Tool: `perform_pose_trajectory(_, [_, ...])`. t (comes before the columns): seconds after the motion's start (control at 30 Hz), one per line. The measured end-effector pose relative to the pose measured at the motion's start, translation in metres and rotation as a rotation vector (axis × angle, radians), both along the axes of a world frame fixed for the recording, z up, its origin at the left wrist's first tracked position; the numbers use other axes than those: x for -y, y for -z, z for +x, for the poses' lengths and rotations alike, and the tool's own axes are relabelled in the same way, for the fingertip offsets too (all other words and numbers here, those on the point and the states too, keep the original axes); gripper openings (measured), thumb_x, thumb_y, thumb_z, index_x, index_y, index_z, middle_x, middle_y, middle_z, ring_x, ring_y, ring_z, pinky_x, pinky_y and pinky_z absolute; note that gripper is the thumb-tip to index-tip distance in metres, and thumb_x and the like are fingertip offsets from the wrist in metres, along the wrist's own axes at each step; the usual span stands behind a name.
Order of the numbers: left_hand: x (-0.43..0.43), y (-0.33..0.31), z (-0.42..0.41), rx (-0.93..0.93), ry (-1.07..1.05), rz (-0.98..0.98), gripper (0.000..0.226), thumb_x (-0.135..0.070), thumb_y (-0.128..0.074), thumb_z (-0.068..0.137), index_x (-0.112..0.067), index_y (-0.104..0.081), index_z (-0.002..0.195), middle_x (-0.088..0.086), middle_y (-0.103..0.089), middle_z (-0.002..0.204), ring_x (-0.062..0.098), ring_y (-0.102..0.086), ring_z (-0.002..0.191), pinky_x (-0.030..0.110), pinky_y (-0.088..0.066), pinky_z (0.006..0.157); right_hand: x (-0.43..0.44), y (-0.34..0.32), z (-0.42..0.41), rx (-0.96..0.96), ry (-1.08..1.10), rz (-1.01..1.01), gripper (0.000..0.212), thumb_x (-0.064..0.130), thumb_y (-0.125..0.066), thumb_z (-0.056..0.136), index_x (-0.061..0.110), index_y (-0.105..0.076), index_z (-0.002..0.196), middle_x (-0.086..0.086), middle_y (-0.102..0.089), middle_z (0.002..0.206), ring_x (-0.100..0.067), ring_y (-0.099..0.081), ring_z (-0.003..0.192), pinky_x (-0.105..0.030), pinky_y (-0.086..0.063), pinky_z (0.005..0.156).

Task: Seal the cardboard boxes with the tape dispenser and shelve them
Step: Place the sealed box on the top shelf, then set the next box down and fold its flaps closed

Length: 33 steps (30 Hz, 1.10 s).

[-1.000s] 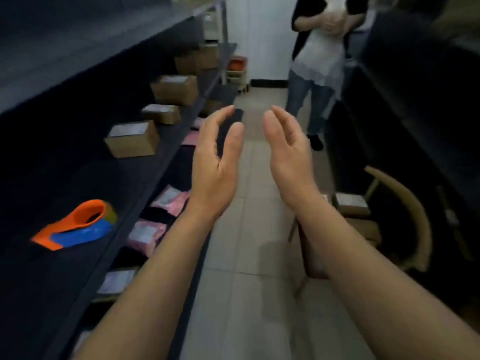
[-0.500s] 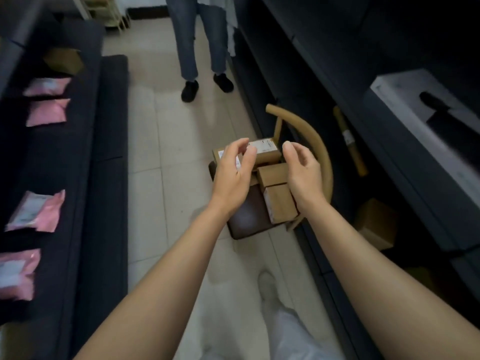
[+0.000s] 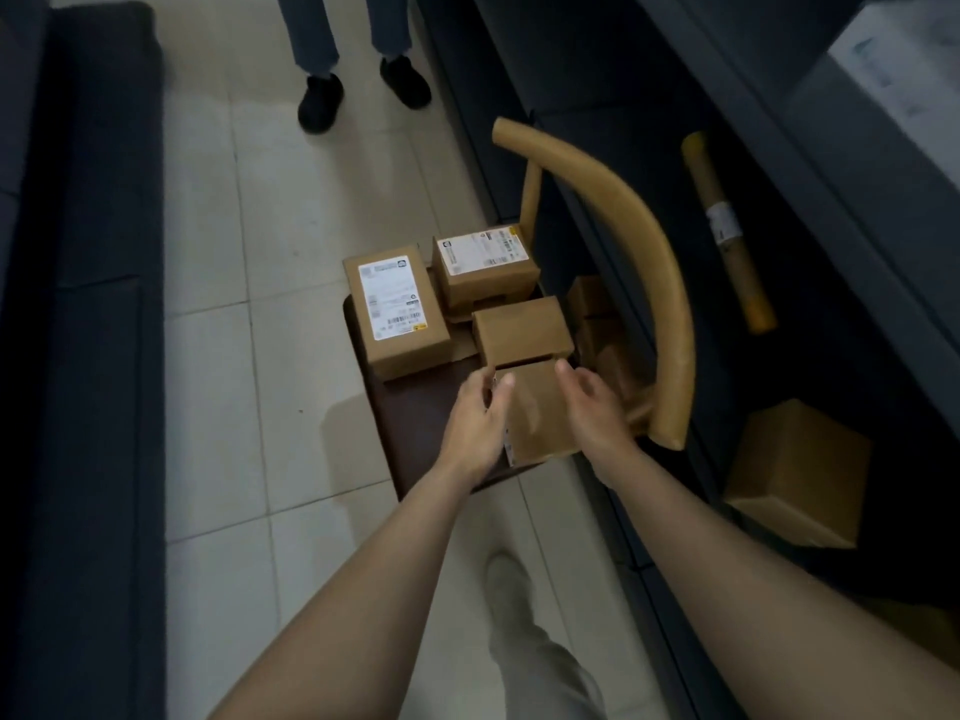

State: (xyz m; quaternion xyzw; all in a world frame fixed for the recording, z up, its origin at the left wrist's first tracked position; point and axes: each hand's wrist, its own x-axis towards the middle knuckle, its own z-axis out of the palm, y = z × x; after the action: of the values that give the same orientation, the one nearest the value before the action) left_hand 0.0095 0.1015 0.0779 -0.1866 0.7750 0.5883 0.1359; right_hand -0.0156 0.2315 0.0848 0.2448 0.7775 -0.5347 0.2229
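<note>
Hidden: our hands cover both sides of the nearest box; we cannot read its edge label, and the backrest half conceals cartons behind it.
Left hand: grips the box's left edge, thumb on top.
Right hand: curls over its right edge.
Boxes: mid-frame on the chair seat, the nearest box touching a plain box; two labelled boxes sit higher in the frame.
Around: bystander's shoes at the top; paper roll upper right; large carton right.
Materials: brown cardboard, curved pale wood, dark smooth seat.
</note>
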Motion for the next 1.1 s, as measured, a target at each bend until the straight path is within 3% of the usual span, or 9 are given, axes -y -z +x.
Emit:
perform_pose_trajectory(0.17, [-0.018,0.051,-0.003,0.156,-0.018,0.106,0.053,-0.041,-0.030,0.103,-0.012,-0.030,0.148,0.003,-0.041,0.148,0.016,-0.038,0.134,0.009,-0.025,0.084,-0.013,0.065,-0.009,0.153,0.035,0.024,0.076,0.070,-0.037,0.087,0.024,-0.033,0.147,-0.007,-0.047,0.142,-0.028,-0.050,0.123,-0.049,-0.042,0.102])
perform_pose_trajectory(0.23, [-0.021,0.063,-0.004,0.210,-0.029,0.155,0.057,-0.044,-0.029,0.102,-0.011,-0.029,0.149,0.003,-0.042,0.146,0.017,-0.042,0.131,0.013,-0.028,0.089,-0.015,0.073,-0.011,0.192,0.038,0.021,0.073,0.070,-0.035,0.088,0.023,-0.037,0.145,-0.008,-0.050,0.139,-0.028,-0.052,0.121,-0.048,-0.042,0.102])
perform_pose_trajectory(0.33, [-0.024,0.073,-0.004,0.227,-0.029,0.214,0.052,-0.046,-0.030,0.101,-0.013,-0.046,0.139,0.001,-0.057,0.130,0.013,-0.054,0.110,0.022,-0.040,0.087,-0.015,0.073,-0.011,0.210,0.041,-0.027,0.062,0.062,-0.033,0.094,0.019,-0.049,0.135,-0.008,-0.059,0.124,-0.025,-0.056,0.110,-0.040,-0.045,0.097])
perform_pose_trajectory(0.47, [-0.025,0.062,0.002,0.219,-0.073,0.232,0.052,-0.048,-0.034,0.100,-0.014,-0.052,0.134,0.004,-0.062,0.125,0.018,-0.059,0.112,0.036,-0.045,0.101,-0.013,0.057,0.000,0.171,0.025,-0.066,0.058,0.059,-0.032,0.096,0.019,-0.050,0.134,-0.005,-0.060,0.112,-0.023,-0.057,0.105,-0.037,-0.046,0.095])
perform_pose_trajectory(0.67, [-0.005,-0.003,0.026,0.116,-0.107,0.186,0.049,-0.050,-0.038,0.098,-0.018,-0.054,0.132,-0.001,-0.063,0.123,0.014,-0.059,0.112,0.033,-0.046,0.100,0.007,-0.018,0.026,0.053,-0.022,-0.122,0.050,0.056,-0.032,0.097,0.025,-0.051,0.131,-0.001,-0.061,0.113,-0.019,-0.058,0.104,-0.033,-0.047,0.088])
perform_pose_trajectory(0.83, [0.030,-0.085,0.042,-0.016,-0.185,0.145,0.051,-0.054,-0.041,0.094,-0.019,-0.056,0.128,-0.002,-0.064,0.121,0.014,-0.061,0.109,0.036,-0.047,0.100,0.041,-0.102,0.047,-0.136,-0.049,-0.157,0.043,0.053,-0.038,0.097,0.028,-0.058,0.126,0.001,-0.065,0.115,-0.016,-0.060,0.105,-0.038,-0.050,0.094])
perform_pose_trajectory(0.97, [0.074,-0.156,0.061,-0.136,-0.314,0.079,0.052,-0.052,-0.041,0.095,-0.016,-0.053,0.132,0.003,-0.063,0.124,0.018,-0.060,0.112,0.040,-0.046,0.101,0.083,-0.169,0.064,-0.254,-0.080,-0.244,0.032,0.048,-0.042,0.098,0.034,-0.065,0.115,0.007,-0.068,0.110,-0.011,-0.062,0.103,-0.033,-0.051,0.092])
perform_pose_trajectory(1.1, [0.129,-0.225,0.094,-0.219,-0.431,0.045,0.046,-0.046,-0.041,0.098,-0.014,-0.054,0.129,0.001,-0.063,0.121,0.015,-0.060,0.108,0.032,-0.049,0.095,0.142,-0.226,0.082,-0.349,-0.168,-0.375,0.034,0.036,-0.048,0.099,0.021,-0.065,0.123,0.006,-0.067,0.117,-0.007,-0.062,0.107,-0.024,-0.049,0.090])
